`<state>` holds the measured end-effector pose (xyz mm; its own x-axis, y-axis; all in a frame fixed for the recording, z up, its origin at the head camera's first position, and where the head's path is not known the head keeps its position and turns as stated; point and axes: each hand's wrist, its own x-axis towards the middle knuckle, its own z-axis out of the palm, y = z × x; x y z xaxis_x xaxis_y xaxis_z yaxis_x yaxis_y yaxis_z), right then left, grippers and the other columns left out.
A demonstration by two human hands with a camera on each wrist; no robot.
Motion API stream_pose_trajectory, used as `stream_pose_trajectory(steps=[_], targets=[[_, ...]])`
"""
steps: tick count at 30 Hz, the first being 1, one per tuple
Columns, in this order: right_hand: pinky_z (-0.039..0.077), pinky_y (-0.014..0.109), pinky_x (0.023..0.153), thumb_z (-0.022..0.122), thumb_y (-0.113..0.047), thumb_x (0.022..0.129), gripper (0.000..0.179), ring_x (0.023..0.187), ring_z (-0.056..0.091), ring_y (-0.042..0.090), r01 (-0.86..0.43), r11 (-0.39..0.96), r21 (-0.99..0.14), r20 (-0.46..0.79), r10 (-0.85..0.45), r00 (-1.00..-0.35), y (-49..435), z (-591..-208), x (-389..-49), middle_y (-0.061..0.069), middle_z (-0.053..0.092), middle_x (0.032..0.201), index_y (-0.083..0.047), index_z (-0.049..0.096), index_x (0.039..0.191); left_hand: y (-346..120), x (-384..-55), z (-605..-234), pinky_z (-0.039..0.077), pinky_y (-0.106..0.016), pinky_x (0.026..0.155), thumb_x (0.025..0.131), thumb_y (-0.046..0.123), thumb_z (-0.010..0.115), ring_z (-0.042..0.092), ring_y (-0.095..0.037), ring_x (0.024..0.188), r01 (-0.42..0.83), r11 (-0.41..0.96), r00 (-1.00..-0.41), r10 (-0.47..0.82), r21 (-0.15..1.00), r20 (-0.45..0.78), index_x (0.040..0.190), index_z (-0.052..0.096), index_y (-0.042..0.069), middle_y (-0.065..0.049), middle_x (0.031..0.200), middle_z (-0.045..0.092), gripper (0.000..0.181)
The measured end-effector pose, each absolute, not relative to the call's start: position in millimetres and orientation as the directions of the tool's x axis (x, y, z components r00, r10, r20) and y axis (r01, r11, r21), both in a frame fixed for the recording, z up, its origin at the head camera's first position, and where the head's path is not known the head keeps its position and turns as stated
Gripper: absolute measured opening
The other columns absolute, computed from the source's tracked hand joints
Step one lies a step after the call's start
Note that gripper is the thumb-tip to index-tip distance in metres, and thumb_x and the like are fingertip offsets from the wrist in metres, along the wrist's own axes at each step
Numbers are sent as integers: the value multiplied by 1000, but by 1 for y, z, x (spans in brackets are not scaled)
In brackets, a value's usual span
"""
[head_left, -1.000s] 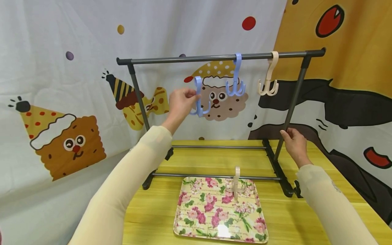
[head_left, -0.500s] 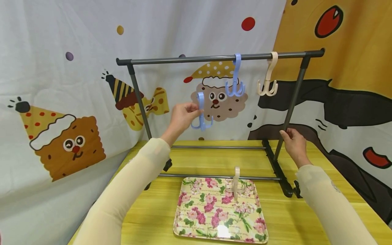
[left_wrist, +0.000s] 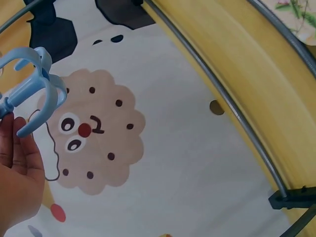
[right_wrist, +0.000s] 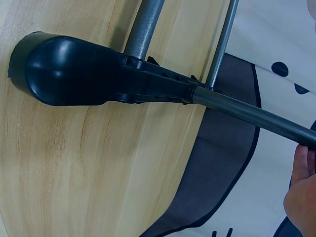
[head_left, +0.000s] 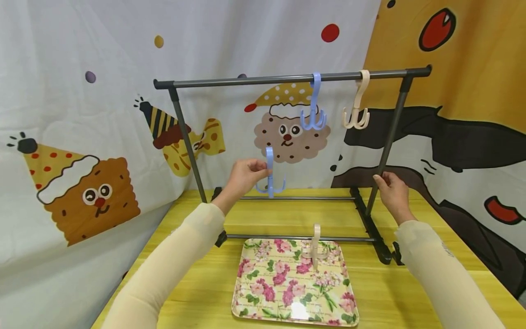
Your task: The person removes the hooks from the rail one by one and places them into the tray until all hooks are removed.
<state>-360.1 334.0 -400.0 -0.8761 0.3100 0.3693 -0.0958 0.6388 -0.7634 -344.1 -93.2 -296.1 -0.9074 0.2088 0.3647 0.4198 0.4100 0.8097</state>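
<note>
A blue multi-prong hook [head_left: 270, 183] is pinched upright by its stem in my left hand [head_left: 243, 179], below the rail of a dark metal rack [head_left: 246, 81]. The left wrist view shows the prongs of this blue hook [left_wrist: 42, 94] beyond the fingertips. My right hand [head_left: 393, 194] grips the rack's right upright; in the right wrist view its fingers [right_wrist: 301, 165] lie against that post. Another blue hook [head_left: 314, 103] and a beige hook [head_left: 358, 103] hang from the rail toward the right. A second beige hook [head_left: 315, 249] rests on the floral tray [head_left: 250, 299].
The rack stands on a yellow wood-grain table [head_left: 197, 292], its black right foot [head_left: 380, 249] beside the tray. Two thin lower bars [head_left: 296, 198] cross between the feet. A printed cartoon curtain [head_left: 102, 114] hangs close behind.
My left hand has lowered the blue hook from just under the rail to near the level of the lower back bar. The right hand keeps its place on the post.
</note>
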Motion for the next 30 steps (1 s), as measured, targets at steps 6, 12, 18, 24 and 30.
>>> stream_pose_trajectory(steps=[6, 12, 18, 24, 30], targets=[[44, 56, 88, 40, -48, 104, 62, 109, 52, 42, -94, 638, -764, 366, 310, -877, 333, -400, -360, 28, 55, 123, 6, 50, 133, -94, -338, -310, 51, -37, 75, 90, 19, 76, 66, -28, 89, 404, 364, -912, 233, 839, 338, 85, 74, 9, -2, 86, 72, 12], [43, 56, 88, 39, -49, 105, 62, 108, 51, 43, -93, 635, -767, 361, 307, -881, 332, -400, -359, 28, 55, 122, 6, 50, 132, -93, -332, -325, 52, -41, 74, 91, 18, 75, 65, -27, 87, 392, 346, -913, 256, 852, 316, 85, 74, 9, -1, 85, 72, 11], [44, 55, 87, 40, -48, 105, 62, 107, 51, 43, -95, 639, -764, 366, 308, -878, 332, -399, -358, 29, 55, 122, 6, 50, 132, -93, -330, -343, 52, -43, 76, 91, 20, 75, 63, -23, 86, 386, 346, -913, 275, 855, 301, 84, 74, 11, -1, 86, 72, 11], [44, 53, 84, 40, -47, 105, 61, 104, 52, 41, -100, 641, -761, 371, 303, -878, 331, -399, -357, 28, 55, 120, 6, 50, 132, -95, -326, -365, 51, -36, 71, 90, 23, 76, 64, -25, 85, 384, 345, -910, 295, 856, 290, 84, 74, 12, 1, 86, 72, 13], [44, 54, 85, 39, -48, 105, 62, 105, 51, 41, -100, 640, -762, 370, 304, -878, 332, -399, -358, 28, 55, 120, 6, 50, 132, -96, -323, -384, 51, -37, 72, 91, 23, 74, 63, -25, 86, 382, 360, -909, 313, 851, 276, 85, 75, 14, 1, 86, 72, 11]])
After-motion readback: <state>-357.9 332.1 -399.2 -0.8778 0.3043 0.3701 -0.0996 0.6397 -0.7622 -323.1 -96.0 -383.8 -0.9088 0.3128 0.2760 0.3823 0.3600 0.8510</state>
